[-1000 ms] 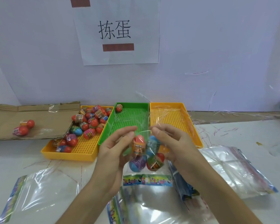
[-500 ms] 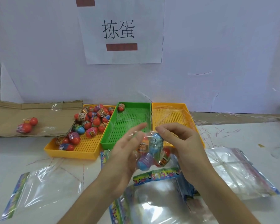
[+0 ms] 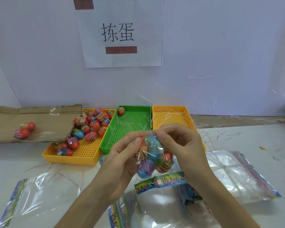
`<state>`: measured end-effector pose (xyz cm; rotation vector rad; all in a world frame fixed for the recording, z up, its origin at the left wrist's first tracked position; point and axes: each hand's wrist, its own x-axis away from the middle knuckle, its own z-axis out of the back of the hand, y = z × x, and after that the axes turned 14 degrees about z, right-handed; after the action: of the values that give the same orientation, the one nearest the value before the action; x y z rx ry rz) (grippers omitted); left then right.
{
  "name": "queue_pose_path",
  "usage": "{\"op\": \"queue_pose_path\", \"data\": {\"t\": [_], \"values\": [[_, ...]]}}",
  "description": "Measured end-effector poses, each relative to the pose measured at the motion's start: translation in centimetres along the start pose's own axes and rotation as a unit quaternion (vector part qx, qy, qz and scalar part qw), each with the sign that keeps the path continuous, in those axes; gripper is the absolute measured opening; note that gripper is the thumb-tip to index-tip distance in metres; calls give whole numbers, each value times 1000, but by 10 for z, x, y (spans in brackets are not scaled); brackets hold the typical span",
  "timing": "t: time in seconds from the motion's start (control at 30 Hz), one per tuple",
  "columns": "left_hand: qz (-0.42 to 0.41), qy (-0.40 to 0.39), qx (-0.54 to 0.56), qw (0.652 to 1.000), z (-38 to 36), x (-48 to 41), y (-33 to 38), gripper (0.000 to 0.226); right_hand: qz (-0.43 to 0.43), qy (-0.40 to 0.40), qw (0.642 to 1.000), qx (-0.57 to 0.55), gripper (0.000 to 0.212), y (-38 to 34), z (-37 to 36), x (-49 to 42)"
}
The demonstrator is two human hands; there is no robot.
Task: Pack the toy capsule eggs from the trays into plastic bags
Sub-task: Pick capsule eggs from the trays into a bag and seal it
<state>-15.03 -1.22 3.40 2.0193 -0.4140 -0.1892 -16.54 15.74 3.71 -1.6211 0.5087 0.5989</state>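
A clear plastic bag with several capsule eggs inside hangs above the table between my hands. My left hand and my right hand both pinch its top edge, fingertips close together. The left yellow tray holds several loose red, pink and blue eggs. One egg lies in the far corner of the green tray. The right yellow tray has only plastic scraps in it.
Flat clear bags with colourful header strips lie on the white table: one at front left, one under my hands, a stack at right. A packed bag of red eggs rests on brown cardboard at left. A wall with a paper sign stands behind.
My two hands have drawn closer together at the bag's top edge, and the bag with its eggs has sunk slightly lower toward the table.
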Motion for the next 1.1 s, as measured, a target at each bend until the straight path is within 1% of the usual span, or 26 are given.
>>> {"op": "queue_pose_path", "data": {"t": [0.07, 0.17, 0.23, 0.3, 0.33, 0.37, 0.43, 0.57, 0.67, 0.7, 0.73, 0.8, 0.83, 0.9, 1.0, 1.07, 1.1], "values": [[-4, 2, 2, 1000, 0, 0, 1, 24, 4, -15, 1000, 13, 10, 0, 1, 0], [-8, 16, -6, 1000, 1, -1, 1, 18, 6, -56, 998, 23, 10, -2, 0, 0], [-10, 28, -5, 1000, 1, -2, 0, 23, 11, -77, 996, 33, 15, -3, -1, 0], [-14, 37, -7, 999, 0, -2, 1, 24, 18, -81, 996, 41, 14, -4, -1, 0], [-18, 40, -14, 999, 0, -3, 2, 24, 18, -85, 995, 42, 17, -3, -1, 1], [-22, 45, -23, 998, -1, -3, 3, 24, 9, -87, 995, 40, 20, -2, -2, 2], [-21, 44, -28, 998, 0, -3, 4, 25, -13, -75, 997, 30, 19, 0, -4, 5], [2, 4, 14, 1000, -3, 0, 4, 23, -50, -45, 996, -55, 17, 4, -4, 4], [31, -36, 30, 998, -3, 2, 5, 13, -24, -45, 996, -79, 12, 5, -2, 1], [37, -51, 20, 998, -2, 3, 5, 14, -12, -42, 995, -85, 9, 5, -2, 2], [38, -66, 4, 997, -2, 4, 6, 21, -6, -35, 995, -92, 5, 5, -2, 2], [38, -83, -20, 996, 0, 4, 6, 33, -2, -25, 995, -98, 10, 6, -2, 2], [37, -79, -20, 996, 0, 4, 7, 31, 2, -26, 995, -98, 11, 7, -2, 2], [36, -67, -14, 997, -1, 4, 7, 20, 13, -34, 995, -91, 3, 8, -2, 2], [44, -55, 13, 997, 0, 3, 5, 15, 24, -51, 996, -69, 10, 6, -1, 1], [42, -59, 35, 997, 0, 4, 6, 7, 24, -74, 995, -65, 13, 2, 0, -1], [38, -63, 40, 996, 0, 4, 6, 9, 24, -85, 994, -70, 14, 0, 0, -2]]}}
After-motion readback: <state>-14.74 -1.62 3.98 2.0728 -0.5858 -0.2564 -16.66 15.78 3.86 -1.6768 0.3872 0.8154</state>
